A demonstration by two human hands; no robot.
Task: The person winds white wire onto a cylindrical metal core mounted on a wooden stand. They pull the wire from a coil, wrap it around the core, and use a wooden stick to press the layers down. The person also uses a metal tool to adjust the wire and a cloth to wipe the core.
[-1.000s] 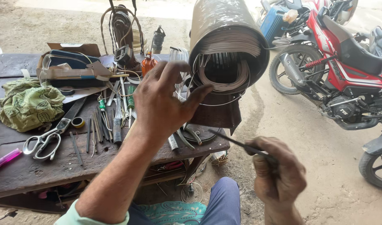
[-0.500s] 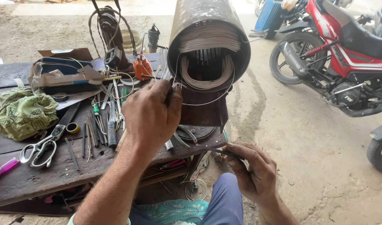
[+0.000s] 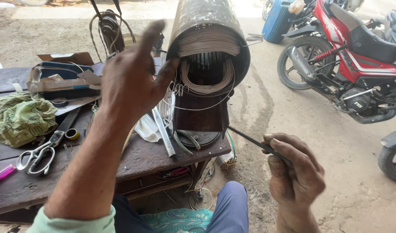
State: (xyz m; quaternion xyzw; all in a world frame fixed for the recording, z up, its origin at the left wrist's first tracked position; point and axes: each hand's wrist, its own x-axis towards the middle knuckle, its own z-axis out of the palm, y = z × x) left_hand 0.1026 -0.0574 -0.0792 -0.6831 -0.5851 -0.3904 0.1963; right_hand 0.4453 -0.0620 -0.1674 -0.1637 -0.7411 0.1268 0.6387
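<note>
A dark metal motor cylinder (image 3: 208, 26) lies on the wooden table (image 3: 141, 157), its open end facing me with pale wire windings (image 3: 206, 82) inside. My left hand (image 3: 131, 80) rests against the left rim of that opening, thumb on the edge, pinching thin white wire strands. My right hand (image 3: 295, 174) is lower right, off the table, shut on a thin dark metal rod (image 3: 247, 138) whose tip points up-left toward the base of the cylinder. Loose wire loops hang from the opening.
Scissors (image 3: 38, 153), a green cloth (image 3: 21, 118), a roll of tape (image 3: 71, 134), a pink pen (image 3: 1, 174) and a cardboard box (image 3: 64, 80) lie on the table's left. A red motorcycle (image 3: 353, 56) stands at right on the dirt floor. My knee (image 3: 226, 207) is below.
The view has closed in on the cylinder. My left hand shifted up to the left rim. My right hand rose from beside my knee, and the rod now points toward the cylinder.
</note>
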